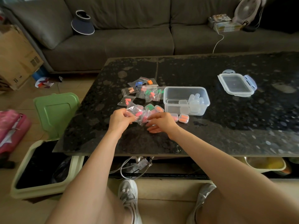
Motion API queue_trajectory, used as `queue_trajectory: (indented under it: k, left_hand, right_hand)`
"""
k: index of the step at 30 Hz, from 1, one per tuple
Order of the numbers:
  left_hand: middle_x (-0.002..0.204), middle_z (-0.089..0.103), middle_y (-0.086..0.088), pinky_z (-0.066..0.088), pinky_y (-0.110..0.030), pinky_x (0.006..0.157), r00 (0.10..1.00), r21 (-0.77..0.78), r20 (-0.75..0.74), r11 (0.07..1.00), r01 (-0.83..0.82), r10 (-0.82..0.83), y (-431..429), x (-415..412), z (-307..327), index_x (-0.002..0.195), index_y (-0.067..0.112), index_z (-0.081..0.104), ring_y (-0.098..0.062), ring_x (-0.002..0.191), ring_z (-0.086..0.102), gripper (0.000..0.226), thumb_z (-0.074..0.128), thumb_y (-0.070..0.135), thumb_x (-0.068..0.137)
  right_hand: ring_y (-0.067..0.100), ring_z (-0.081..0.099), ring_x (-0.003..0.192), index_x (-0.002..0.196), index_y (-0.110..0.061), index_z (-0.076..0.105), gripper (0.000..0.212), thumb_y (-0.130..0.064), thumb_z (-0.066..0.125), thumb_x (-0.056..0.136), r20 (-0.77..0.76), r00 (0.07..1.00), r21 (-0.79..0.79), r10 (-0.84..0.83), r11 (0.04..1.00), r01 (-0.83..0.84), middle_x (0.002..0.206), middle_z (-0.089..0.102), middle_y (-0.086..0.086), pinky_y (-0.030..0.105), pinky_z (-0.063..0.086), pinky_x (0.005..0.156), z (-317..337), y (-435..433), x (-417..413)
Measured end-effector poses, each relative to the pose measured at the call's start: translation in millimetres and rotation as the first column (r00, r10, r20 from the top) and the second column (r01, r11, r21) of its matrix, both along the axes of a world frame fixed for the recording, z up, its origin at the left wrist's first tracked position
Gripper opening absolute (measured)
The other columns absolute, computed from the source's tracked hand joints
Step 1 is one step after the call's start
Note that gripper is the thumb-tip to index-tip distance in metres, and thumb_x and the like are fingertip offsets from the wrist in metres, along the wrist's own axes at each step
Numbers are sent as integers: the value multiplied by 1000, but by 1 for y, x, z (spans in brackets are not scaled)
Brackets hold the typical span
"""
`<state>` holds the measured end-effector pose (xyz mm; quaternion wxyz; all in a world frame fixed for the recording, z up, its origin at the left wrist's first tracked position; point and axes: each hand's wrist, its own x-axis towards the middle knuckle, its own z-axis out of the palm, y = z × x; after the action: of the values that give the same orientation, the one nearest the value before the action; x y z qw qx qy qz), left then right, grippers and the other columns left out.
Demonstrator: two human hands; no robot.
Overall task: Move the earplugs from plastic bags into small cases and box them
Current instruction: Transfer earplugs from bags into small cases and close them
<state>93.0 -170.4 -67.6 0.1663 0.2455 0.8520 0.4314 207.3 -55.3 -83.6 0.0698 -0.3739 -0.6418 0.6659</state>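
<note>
One bag (140, 116) spans left hand (120, 119) and right hand (161, 123).

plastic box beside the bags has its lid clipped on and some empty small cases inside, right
Not quite. The clear plastic box has no lid on it: the head view shows it open on top, with its lid lying apart on the table, off to the right. The rest holds: empty small cases sit inside, and the bags of earplugs lie beside it.

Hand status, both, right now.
Left hand: grips one end of a small plastic bag of pink earplugs.
Right hand: pinches the same bag's other end.
</note>
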Motion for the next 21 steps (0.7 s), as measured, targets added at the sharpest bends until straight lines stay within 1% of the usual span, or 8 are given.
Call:
queue_trajectory:
  k: [5,8,10,13,15,17,19,21]
  left_hand:
    - [82,64,-1,44,-20,56,997,43,77,999,-18,14,1,1,3,92,11,61,-8,67,61,16,73,15,82]
    - [82,64,4,49,-17,52,992,80,121,996,-41,31,2,1,5,102,18,59,-7,67,63,25,73,17,82]
    - [85,65,2,52,-15,51,989,92,147,995,-30,16,2,1,3,107,14,62,-7,69,65,25,71,21,84]
    - [94,68,-6,56,-17,58,985,103,172,995,-5,-12,3,2,1,115,5,64,-11,76,67,29,63,19,90]
    - [93,68,-9,56,-20,62,985,119,171,993,-6,-14,3,3,1,110,4,67,-13,75,67,26,64,18,89]
    - [85,67,-8,54,-19,62,989,117,148,993,-9,-9,3,3,2,90,4,68,-12,68,64,18,71,20,84]
    - [76,63,-5,50,-19,59,993,99,119,995,-11,-1,3,3,1,72,8,60,-11,63,57,23,77,22,78]
    - [75,60,-2,45,-20,57,996,69,92,998,-14,7,3,4,1,69,11,57,-10,65,54,25,78,23,77]
  right_hand:
    - [25,70,75,109,-3,63,20,-7,64,89,-35,999,-49,-2,999,0,95,70,18,34,60,71,1,0,1]
    - [24,70,73,114,0,62,26,-10,63,90,-34,999,-52,2,999,-3,91,70,16,32,61,69,2,0,2]
    - [25,71,73,117,0,62,28,-9,63,91,-32,999,-51,6,999,-8,92,70,17,32,61,68,1,0,2]
    - [25,71,73,117,-1,61,27,-8,62,91,-31,999,-55,11,998,-12,92,70,18,32,61,67,1,0,1]
    - [26,71,75,116,-2,61,25,-7,61,91,-34,999,-59,12,998,-14,93,70,18,34,61,69,1,0,1]
    - [27,71,76,112,-2,63,21,-8,61,92,-44,999,-64,8,998,-11,92,69,18,35,61,71,0,1,1]
    - [26,70,72,106,-1,64,17,-8,61,92,-67,998,-88,-1,996,-4,87,67,18,35,61,70,0,1,1]
    - [25,69,70,101,1,64,13,-7,62,91,-86,996,-128,-23,992,11,85,66,18,33,61,68,0,1,2]
